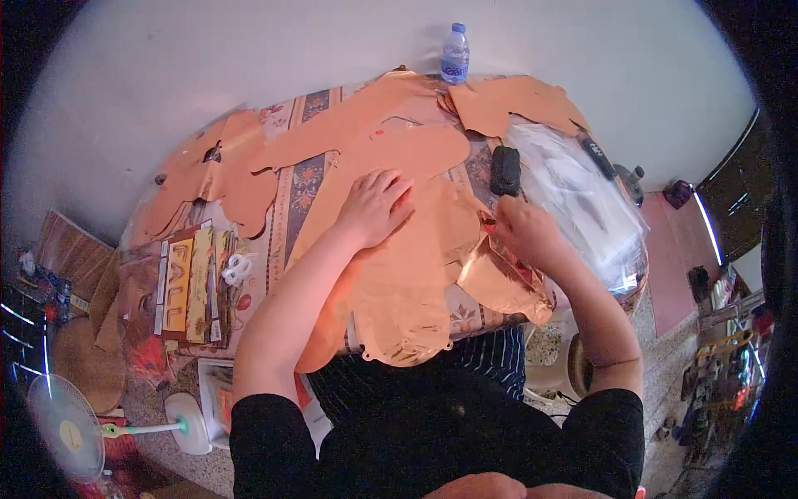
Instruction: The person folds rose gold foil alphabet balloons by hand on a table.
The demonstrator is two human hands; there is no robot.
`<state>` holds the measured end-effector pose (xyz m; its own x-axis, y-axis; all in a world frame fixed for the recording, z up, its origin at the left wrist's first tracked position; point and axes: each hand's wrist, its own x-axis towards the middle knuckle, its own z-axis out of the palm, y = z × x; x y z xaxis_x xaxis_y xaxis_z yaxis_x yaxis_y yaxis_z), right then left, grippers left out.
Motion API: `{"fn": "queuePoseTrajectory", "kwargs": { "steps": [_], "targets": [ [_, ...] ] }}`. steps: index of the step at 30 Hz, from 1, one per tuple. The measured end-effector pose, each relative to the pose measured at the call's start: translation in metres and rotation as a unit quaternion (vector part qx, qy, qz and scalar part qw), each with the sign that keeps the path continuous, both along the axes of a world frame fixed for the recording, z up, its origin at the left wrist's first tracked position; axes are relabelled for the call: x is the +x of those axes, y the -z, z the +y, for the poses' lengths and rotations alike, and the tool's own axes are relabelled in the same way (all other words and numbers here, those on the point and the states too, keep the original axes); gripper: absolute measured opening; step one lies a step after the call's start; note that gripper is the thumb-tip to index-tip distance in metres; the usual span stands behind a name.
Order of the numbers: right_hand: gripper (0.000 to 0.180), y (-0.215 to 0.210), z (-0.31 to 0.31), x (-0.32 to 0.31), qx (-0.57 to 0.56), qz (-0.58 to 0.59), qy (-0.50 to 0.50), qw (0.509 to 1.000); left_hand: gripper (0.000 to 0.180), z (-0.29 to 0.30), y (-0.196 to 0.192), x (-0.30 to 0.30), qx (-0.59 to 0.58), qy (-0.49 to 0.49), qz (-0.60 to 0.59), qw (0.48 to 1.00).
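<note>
A large flat copper-coloured foil sheet, shaped like an uninflated foil balloon (407, 274), lies before me and hangs a little over the table's near edge. My left hand (378, 208) rests on it, palm down with the fingers stretched out. At its right side, my right hand (525, 231) is closed on the edge of the foil balloon, where a shiny flap (499, 283) is folded and creased. The fingertips of that hand are partly hidden. More flat foil balloons (208, 179) lie at the far left and at the back right.
A black pouch (504, 170) lies just beyond my right hand, beside a pile of clear plastic bags (573, 200). A water bottle (455, 54) stands by the wall. Printed packets (189, 283) and a white ribbon roll (238, 268) lie left. A fan (66, 428) stands lower left.
</note>
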<state>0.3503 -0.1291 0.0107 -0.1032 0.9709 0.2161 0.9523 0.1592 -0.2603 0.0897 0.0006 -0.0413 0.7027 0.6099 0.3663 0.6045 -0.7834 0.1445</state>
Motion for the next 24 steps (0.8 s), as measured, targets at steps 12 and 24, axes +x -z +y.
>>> {"fn": "queuePoseTrajectory", "kwargs": {
  "steps": [12,24],
  "targets": [
    [0.032,-0.030,0.041,-0.063,-0.190,0.457,-0.219,0.841,0.048,0.002,0.001,0.004,0.018,0.007,0.012,1.000],
    [0.025,-0.007,0.049,-0.108,-0.126,0.447,-0.319,0.827,0.065,0.021,0.022,-0.009,0.020,0.081,-0.043,0.996]
  ]
}}
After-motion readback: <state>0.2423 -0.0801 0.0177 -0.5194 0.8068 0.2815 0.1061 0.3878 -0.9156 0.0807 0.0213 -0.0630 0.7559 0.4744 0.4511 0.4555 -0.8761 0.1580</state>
